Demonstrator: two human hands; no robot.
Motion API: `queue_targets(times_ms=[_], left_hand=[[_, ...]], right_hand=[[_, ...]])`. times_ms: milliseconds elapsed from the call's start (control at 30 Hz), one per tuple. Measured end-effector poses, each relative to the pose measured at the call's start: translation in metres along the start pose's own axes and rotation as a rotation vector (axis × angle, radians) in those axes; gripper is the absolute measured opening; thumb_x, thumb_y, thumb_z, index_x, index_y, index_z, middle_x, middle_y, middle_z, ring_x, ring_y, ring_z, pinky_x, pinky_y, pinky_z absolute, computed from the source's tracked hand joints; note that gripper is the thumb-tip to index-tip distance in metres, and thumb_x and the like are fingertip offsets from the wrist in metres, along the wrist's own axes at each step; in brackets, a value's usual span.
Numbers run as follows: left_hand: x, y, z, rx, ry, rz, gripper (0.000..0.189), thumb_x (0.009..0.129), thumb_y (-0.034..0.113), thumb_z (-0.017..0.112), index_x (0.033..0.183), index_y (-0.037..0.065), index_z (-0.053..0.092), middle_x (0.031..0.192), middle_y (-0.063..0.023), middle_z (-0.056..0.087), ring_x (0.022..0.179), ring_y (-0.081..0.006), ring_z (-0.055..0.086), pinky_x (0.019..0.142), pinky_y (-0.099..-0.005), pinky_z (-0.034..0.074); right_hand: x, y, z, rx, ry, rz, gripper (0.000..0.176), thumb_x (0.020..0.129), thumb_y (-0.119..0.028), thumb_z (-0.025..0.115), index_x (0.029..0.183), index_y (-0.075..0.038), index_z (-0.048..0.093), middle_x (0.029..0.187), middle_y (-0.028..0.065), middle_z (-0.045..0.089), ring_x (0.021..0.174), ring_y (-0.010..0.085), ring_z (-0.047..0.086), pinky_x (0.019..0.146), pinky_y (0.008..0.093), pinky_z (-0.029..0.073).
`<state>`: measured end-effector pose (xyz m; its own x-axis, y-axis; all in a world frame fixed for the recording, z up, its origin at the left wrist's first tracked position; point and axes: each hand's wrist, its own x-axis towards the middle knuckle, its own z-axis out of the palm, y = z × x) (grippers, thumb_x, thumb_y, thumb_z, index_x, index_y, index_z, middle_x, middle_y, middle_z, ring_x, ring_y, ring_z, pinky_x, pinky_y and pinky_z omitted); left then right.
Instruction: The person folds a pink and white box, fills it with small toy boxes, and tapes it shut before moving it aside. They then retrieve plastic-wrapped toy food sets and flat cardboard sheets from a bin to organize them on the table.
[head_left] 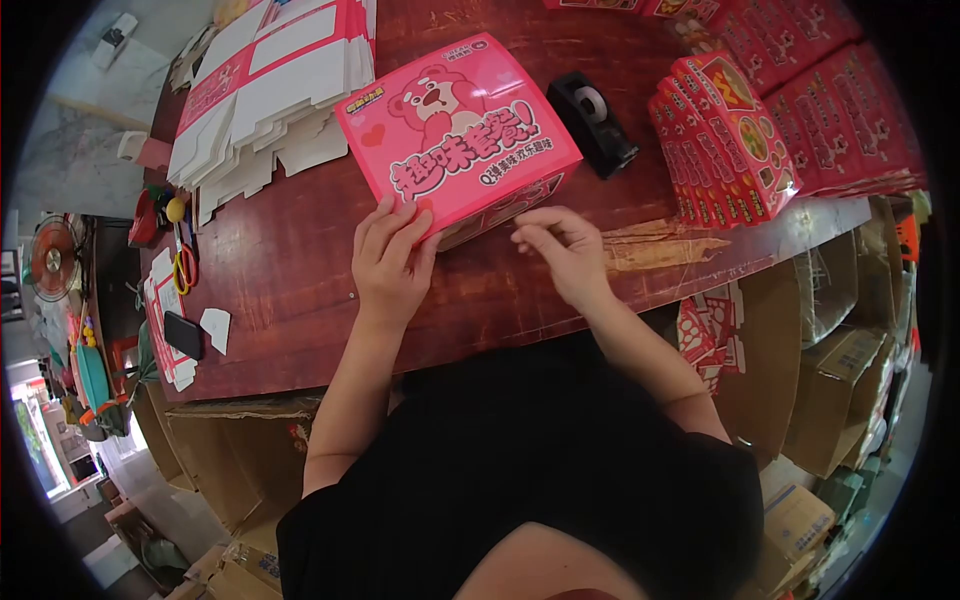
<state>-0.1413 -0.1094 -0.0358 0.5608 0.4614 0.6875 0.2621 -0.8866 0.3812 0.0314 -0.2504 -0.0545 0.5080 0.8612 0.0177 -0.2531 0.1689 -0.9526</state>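
Observation:
A pink printed carton (455,125) with a cartoon bear on its lid sits on the dark red table, its lid closed. My left hand (392,255) rests at the carton's near left corner, fingers laid on the top edge and front side. Close to the near right side of the carton is my right hand (565,250), its thumb and forefinger pinched together; whatever is between them is too small to make out. A black tape dispenser (592,122) with a roll in it stands just right of the carton.
Flat white and pink carton blanks (270,90) are piled at the back left. Red printed packets (725,140) stand stacked on the right. Scissors (184,265) and a black phone (183,335) lie at the left. Open cardboard boxes (770,340) stand below the table edge.

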Motion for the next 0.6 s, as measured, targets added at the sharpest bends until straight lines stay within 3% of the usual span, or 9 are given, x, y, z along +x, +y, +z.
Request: queue_targets(times_ms=[100,200,300,400,533,600], left_hand=[[0.004,0.0,-0.009,0.002,-0.064,0.024,0.033,0.069,0.001,0.073,0.1,0.007,0.066,0.103,-0.0085,0.063,0.103,-0.0314,0.058,0.087,-0.0378,0.049],[0.002,-0.006,-0.015,-0.044,-0.12,0.027,0.038,0.071,-0.002,0.071,0.107,0.006,0.063,0.107,-0.0096,0.063,0.105,-0.031,0.058,0.089,-0.0375,0.049],[-0.005,-0.013,-0.013,-0.155,-0.102,-0.03,0.044,0.072,-0.002,0.07,0.114,0.005,0.059,0.11,-0.0112,0.062,0.107,-0.031,0.057,0.09,-0.0365,0.048],[-0.011,-0.014,-0.006,-0.248,-0.034,-0.076,0.046,0.073,-0.003,0.069,0.116,0.003,0.056,0.113,-0.0127,0.061,0.109,-0.0313,0.056,0.091,-0.0373,0.047],[-0.017,-0.024,0.007,-0.306,0.081,0.089,0.044,0.073,-0.002,0.068,0.115,0.004,0.058,0.115,-0.0136,0.059,0.11,-0.0317,0.055,0.092,-0.0403,0.046],[-0.016,-0.023,0.001,-0.19,0.004,0.118,0.043,0.074,-0.002,0.065,0.115,0.006,0.059,0.116,-0.013,0.059,0.11,-0.032,0.054,0.093,-0.0415,0.045]], right_hand=[[0.002,-0.001,0.041,0.072,-0.077,0.046,0.015,0.087,-0.002,0.06,0.101,0.0,0.065,0.091,0.0057,0.065,0.077,0.01,0.061,0.07,0.0228,0.049],[0.01,0.008,0.06,0.071,-0.105,0.021,0.024,0.088,-0.001,0.059,0.111,-0.001,0.06,0.088,0.0053,0.065,0.078,0.01,0.061,0.07,0.0229,0.049],[0.013,0.006,0.072,0.063,-0.097,0.01,0.043,0.087,0.0,0.058,0.129,-0.002,0.046,0.085,0.0053,0.065,0.078,0.0099,0.061,0.071,0.0232,0.049],[0.012,0.016,0.084,0.166,-0.008,-0.032,0.056,0.087,0.002,0.057,0.136,-0.003,0.032,0.082,0.0054,0.064,0.076,0.0094,0.06,0.071,0.0231,0.049],[0.011,0.024,0.088,0.151,0.023,-0.083,0.05,0.086,0.004,0.058,0.131,-0.002,0.036,0.082,0.0058,0.064,0.075,0.0089,0.059,0.071,0.0223,0.048],[0.011,0.027,0.09,0.149,0.035,-0.111,0.047,0.086,0.004,0.058,0.127,-0.002,0.038,0.082,0.0061,0.064,0.075,0.0088,0.059,0.071,0.0218,0.048]])
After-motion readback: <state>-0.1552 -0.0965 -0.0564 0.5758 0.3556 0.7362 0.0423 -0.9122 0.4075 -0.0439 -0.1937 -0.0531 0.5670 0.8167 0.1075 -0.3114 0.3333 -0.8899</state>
